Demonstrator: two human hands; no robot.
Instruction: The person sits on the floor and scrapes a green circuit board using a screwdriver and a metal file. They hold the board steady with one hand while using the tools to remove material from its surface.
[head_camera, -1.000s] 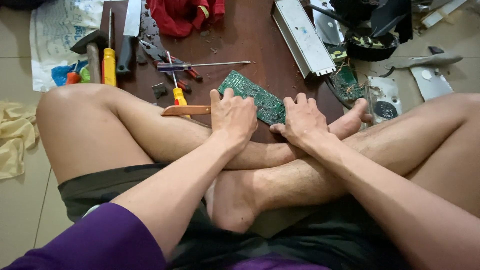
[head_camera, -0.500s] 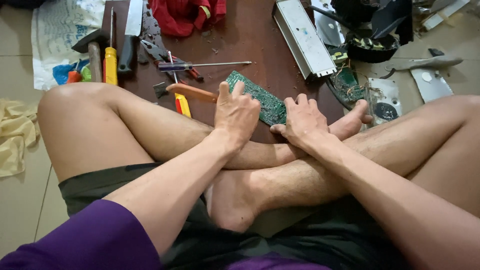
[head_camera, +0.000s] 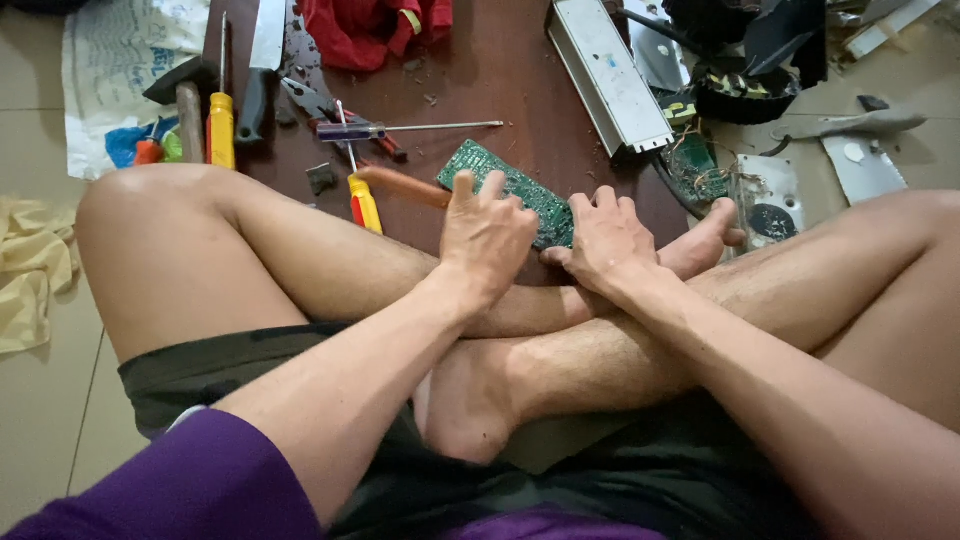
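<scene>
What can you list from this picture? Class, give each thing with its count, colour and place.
circuit board: one, green, on the board under both hands
wooden handle: one, brown, held in left hand
yellow screwdrivers: two, one beside the left knee, one at far left
knife: one, steel with dark grip, top left
hammer: one, dark head, far left
metal casing: one, grey, top centre
red cloth: one, top
brown board: one, on the floor
left hand: grips the handle
right hand: rests on the circuit board
</scene>
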